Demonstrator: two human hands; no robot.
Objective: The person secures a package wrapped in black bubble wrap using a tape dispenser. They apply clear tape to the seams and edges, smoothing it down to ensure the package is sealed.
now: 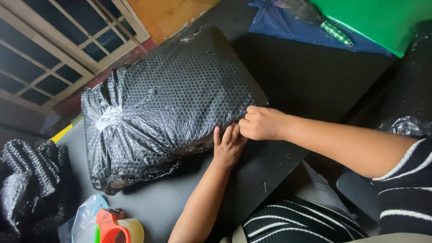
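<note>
Left hand [228, 146] fingers press flat to steady the parcel [166, 101], while right hand [261, 122] fingers pinch its wrap edge just above them.

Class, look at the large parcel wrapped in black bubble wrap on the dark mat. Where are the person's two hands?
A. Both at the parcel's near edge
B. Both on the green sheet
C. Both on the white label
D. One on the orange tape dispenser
A: the left hand lies flat against the black bubble-wrapped parcel at its near edge, and the right hand pinches the wrap beside it.
</note>
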